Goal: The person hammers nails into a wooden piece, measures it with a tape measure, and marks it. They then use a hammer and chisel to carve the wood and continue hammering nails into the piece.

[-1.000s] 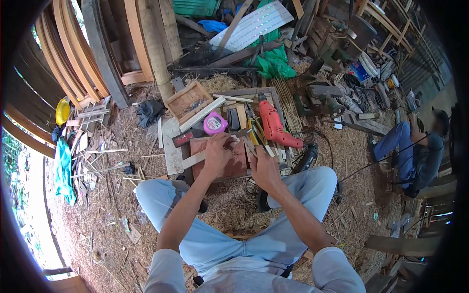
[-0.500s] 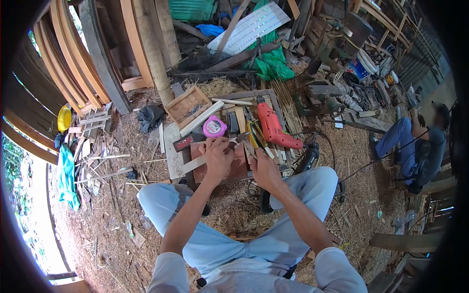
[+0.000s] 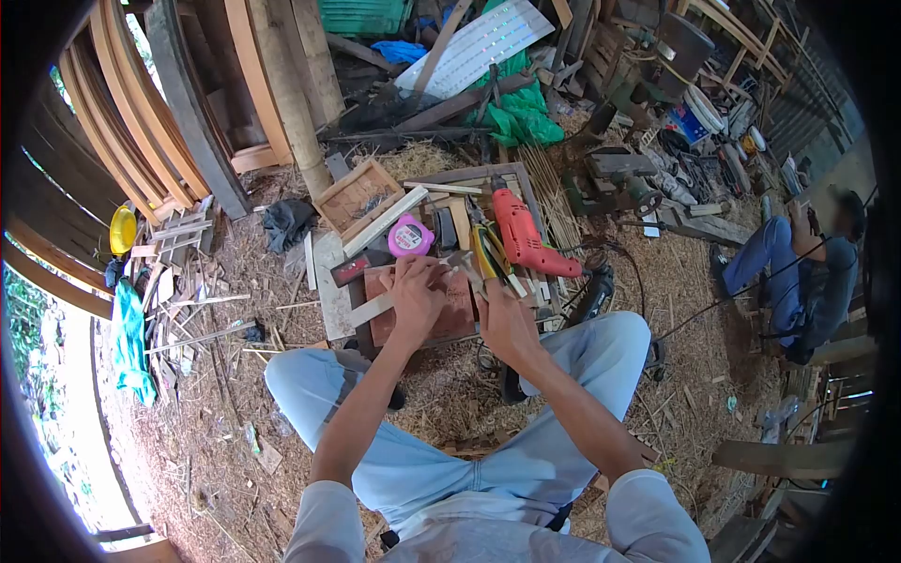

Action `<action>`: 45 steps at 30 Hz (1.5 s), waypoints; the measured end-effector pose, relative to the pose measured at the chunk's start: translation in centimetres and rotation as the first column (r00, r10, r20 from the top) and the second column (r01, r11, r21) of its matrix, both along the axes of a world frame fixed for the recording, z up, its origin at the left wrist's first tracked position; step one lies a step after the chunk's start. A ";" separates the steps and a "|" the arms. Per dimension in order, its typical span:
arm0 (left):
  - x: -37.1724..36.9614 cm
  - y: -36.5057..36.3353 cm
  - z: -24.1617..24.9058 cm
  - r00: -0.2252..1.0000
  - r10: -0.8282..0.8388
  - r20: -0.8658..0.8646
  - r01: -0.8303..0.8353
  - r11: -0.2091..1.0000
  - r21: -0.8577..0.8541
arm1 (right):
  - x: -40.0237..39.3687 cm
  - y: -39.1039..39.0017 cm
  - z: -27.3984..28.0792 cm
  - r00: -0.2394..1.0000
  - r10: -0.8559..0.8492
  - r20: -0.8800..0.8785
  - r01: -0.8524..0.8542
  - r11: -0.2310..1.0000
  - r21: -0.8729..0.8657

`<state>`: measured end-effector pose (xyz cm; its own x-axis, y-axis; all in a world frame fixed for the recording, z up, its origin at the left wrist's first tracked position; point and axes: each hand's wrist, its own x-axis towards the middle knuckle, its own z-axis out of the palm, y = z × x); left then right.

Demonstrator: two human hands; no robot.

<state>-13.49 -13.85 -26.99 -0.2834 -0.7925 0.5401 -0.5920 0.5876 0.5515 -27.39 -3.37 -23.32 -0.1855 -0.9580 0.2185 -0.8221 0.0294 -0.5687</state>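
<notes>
My left hand (image 3: 418, 296) is closed over a thin pale wood strip (image 3: 371, 310) and presses it against a reddish-brown board (image 3: 457, 314) on the low worktable. The strip sticks out to the left, from under my palm. Close by, my right hand (image 3: 507, 319) is closed with its fingers pointing forward, near the board's right edge; I cannot tell what it grips. A pink tape measure (image 3: 410, 235) lies just beyond my left hand. Yellow-handled pliers (image 3: 486, 251) and a red power drill (image 3: 527, 235) lie beyond my right hand.
A shallow wooden box (image 3: 359, 199) stands at the table's far left corner. An angle grinder (image 3: 591, 293) with a cord lies to the right. Another person (image 3: 817, 272) sits at the far right. Shavings and offcuts cover the ground (image 3: 225, 394); timber (image 3: 261, 75) leans behind.
Both hands stay over the board with small finger shifts. My right hand has moved slightly up and left. The seated person's hands have risen a little.
</notes>
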 end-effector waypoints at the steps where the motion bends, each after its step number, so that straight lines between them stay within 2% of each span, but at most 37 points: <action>1: 0.0 -0.1 -0.1 0.998 0.009 0.055 -0.006 0.998 -0.056 | -0.1 0.0 -0.2 1.000 0.002 -0.024 -0.001 0.998 0.059; 5: 0.1 -0.3 -0.2 0.999 -0.003 0.039 0.005 0.998 -0.056 | -0.1 -0.1 0.5 1.000 -0.020 0.003 0.019 0.993 0.118; 7: 0.1 -0.3 -0.3 0.999 -0.040 -0.003 0.040 0.999 -0.004 | 0.2 0.0 0.7 0.999 -0.026 0.031 0.027 0.999 -0.017; 8: 0.1 -0.3 -0.4 0.999 -0.041 -0.002 0.041 0.999 0.001 | 0.1 0.0 0.2 0.999 -0.027 0.033 0.028 1.000 -0.013; 10: 0.0 -0.4 -0.4 0.999 -0.040 0.019 0.041 0.998 -0.053 | 0.0 -0.3 -0.6 1.000 -0.018 0.002 0.018 0.996 0.091; 14: 0.3 -0.4 -0.1 0.997 -0.060 0.039 0.063 0.996 -0.067 | -0.2 -0.1 -0.3 0.999 -0.020 0.044 0.014 0.991 0.134; 16: 0.3 -0.3 0.0 0.997 -0.072 -0.013 0.072 0.997 0.034 | 0.3 0.3 0.4 0.991 -0.027 0.134 0.022 0.999 0.034; 17: 0.3 -0.4 -0.1 0.997 -0.073 -0.012 0.074 0.997 0.038 | 0.4 0.2 0.3 0.990 -0.029 0.135 0.024 0.999 0.038; 19: 0.3 -0.6 -0.4 0.997 -0.074 0.022 0.075 0.997 -0.019 | 0.3 0.0 -0.2 0.994 -0.026 0.109 0.004 0.980 0.200; 20: 0.2 -0.7 -0.4 0.997 -0.081 0.018 0.081 0.996 -0.025 | 0.1 -0.1 -0.5 0.994 -0.032 0.104 0.012 0.981 0.194; 22: 0.2 -0.7 -0.4 0.996 -0.086 -0.005 0.086 0.996 0.001 | -0.2 -0.3 -1.0 0.998 -0.004 0.060 0.001 0.999 0.041; 25: 0.1 -0.9 -0.6 0.992 -0.119 -0.030 0.120 0.992 0.043 | -0.6 -0.1 -1.0 0.996 -0.040 0.074 0.041 0.999 -0.011; 28: 0.2 -0.8 -0.2 0.988 -0.141 -0.057 0.147 0.983 0.112 | -1.2 -0.3 -0.3 0.985 -0.131 0.115 0.129 0.991 0.019; 31: 0.6 0.0 0.8 0.988 -0.153 -0.020 0.154 0.980 0.123 | -2.3 -0.7 -1.1 0.979 -0.150 0.138 0.151 0.988 0.002; 32: 0.7 0.0 0.8 0.988 -0.155 -0.016 0.156 0.980 0.126 | -2.4 -0.9 -1.4 0.958 -0.221 0.185 0.208 0.974 0.086; 38: 1.9 -1.2 0.3 0.973 -0.219 0.070 0.218 0.976 0.026 | -2.2 -0.7 -0.9 0.970 -0.193 0.149 0.189 0.981 0.046; 40: 2.9 -1.4 0.9 0.964 -0.258 -0.062 0.265 0.941 0.210 | -1.9 -0.6 -0.1 0.973 -0.165 0.164 0.164 0.986 0.019; 42: 4.4 -1.4 1.8 0.966 -0.260 -0.010 0.257 0.949 0.184 | -1.8 -0.5 0.4 0.976 -0.130 0.176 0.134 0.991 -0.008; 44: 5.8 -1.6 2.0 0.967 -0.250 0.038 0.242 0.957 0.159 | -1.6 -0.6 0.5 0.946 -0.161 0.282 0.140 0.986 0.094; 45: 6.2 -1.9 1.9 0.959 -0.271 0.082 0.260 0.957 0.129 | -1.3 -0.6 0.4 0.949 -0.148 0.280 0.126 0.988 0.094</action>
